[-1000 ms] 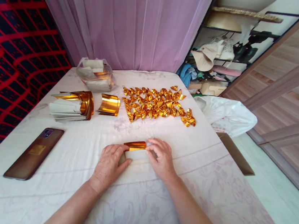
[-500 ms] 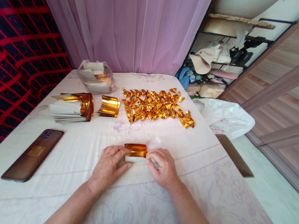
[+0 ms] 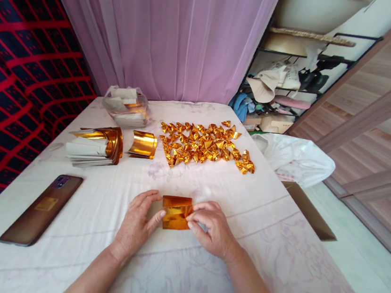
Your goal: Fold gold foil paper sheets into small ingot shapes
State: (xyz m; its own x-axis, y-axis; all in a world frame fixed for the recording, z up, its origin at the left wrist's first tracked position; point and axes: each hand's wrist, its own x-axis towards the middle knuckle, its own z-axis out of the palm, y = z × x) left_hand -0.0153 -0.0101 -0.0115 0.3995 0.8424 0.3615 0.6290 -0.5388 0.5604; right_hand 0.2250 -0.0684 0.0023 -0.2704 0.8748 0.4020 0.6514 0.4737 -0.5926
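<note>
I angle both wrists inward, the fingers of my right hand (image 3: 216, 227) pinching the gold sheet (image 3: 176, 213) by its right edge, my left hand (image 3: 139, 218) loosely open with its thumb at the other edge — the gold sheet sits on my side of the gold pile (image 3: 203, 142), a stretch of counter (image 3: 109, 212) giving room between — and the counter's right edge slants past near the pile's right end

The foil (image 3: 176, 216), partly white before, now shows gold throughout; the left hand (image 3: 139, 219) has its forefinger clear of it.
</note>
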